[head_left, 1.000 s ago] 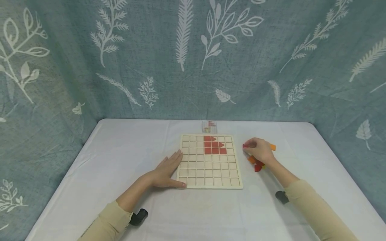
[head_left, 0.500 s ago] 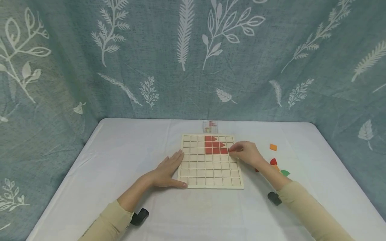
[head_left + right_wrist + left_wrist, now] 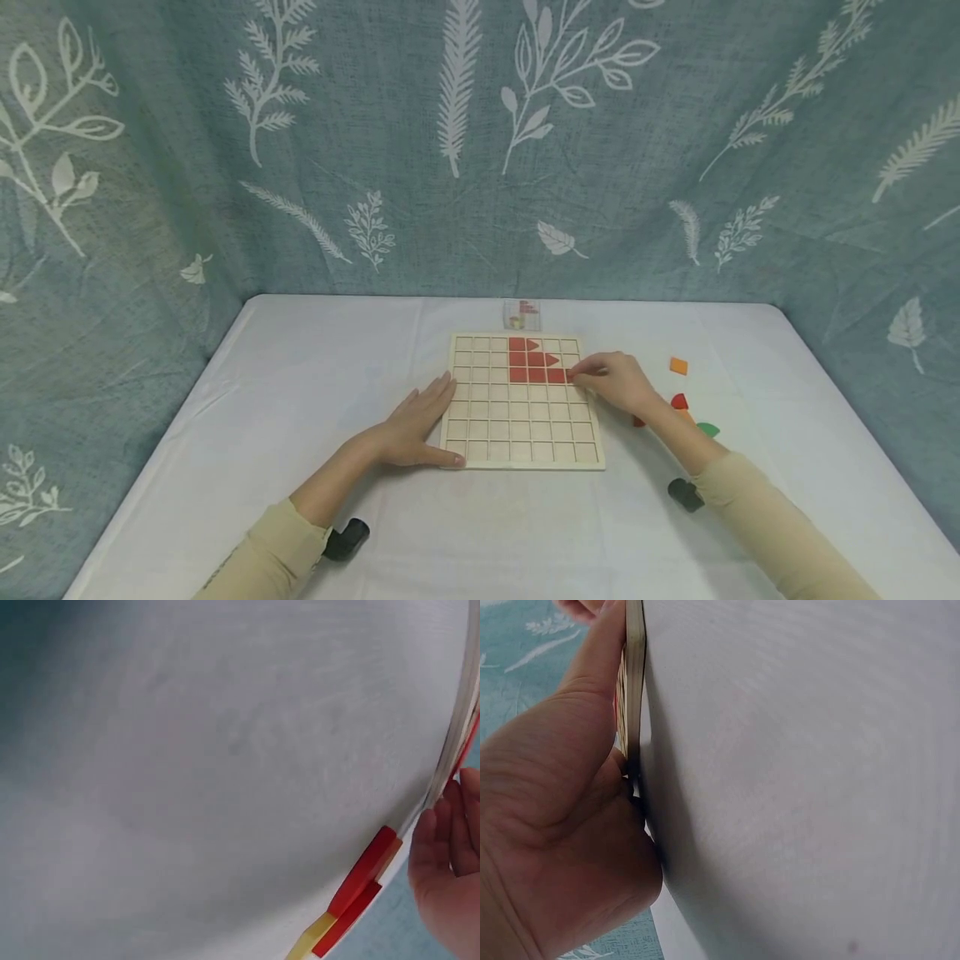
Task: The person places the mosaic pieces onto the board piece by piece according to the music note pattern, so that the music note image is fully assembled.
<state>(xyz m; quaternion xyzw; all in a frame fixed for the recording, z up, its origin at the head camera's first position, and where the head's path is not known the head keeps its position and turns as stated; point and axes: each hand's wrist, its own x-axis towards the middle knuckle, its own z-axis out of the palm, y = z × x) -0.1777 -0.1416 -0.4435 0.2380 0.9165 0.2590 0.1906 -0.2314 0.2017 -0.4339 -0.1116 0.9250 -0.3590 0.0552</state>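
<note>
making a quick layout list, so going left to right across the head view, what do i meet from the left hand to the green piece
Left hand → wooden grid board → right hand → orange square → green piece

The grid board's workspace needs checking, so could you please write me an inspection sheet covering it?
Surface: white cloth, lightly creased, under everything.
Job's things: grid board flat, red pieces in its three far rows; picture card beyond its far edge.
Clutter: loose pieces right of the board, including an orange square and a green piece; the right arm hides part of this group.
Grippers: left hand rests against the board's left edge; right hand pinches an end red piece at the third row.
Cables: nothing seen.
Surroundings: blue-green curtain with white plant motifs.
</note>
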